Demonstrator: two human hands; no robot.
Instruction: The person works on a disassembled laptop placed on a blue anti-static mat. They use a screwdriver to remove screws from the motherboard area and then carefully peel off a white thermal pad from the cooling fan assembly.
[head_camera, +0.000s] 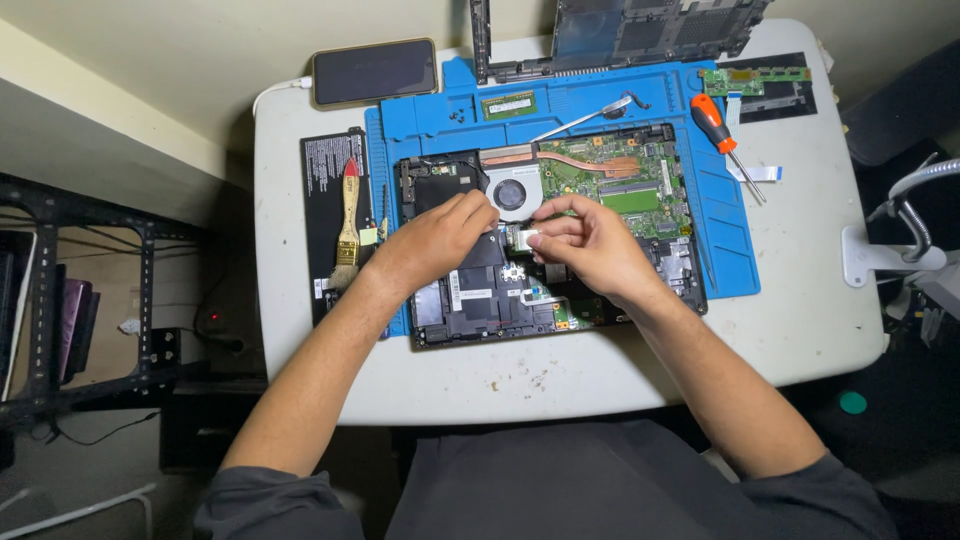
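Two hands meet over the opened laptop (556, 240), just below its fan (511, 194). The left hand (437, 238) and right hand (590, 243) each pinch narrowly at a small silver part (523, 237) between them.

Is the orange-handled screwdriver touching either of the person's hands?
Apart. The head view shows the screwdriver lying on the blue mat, with bare mat between it and the right hand.

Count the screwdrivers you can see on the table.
1: an orange-handled screwdriver lying on the blue mat's right side. Others may be hidden under the hands.
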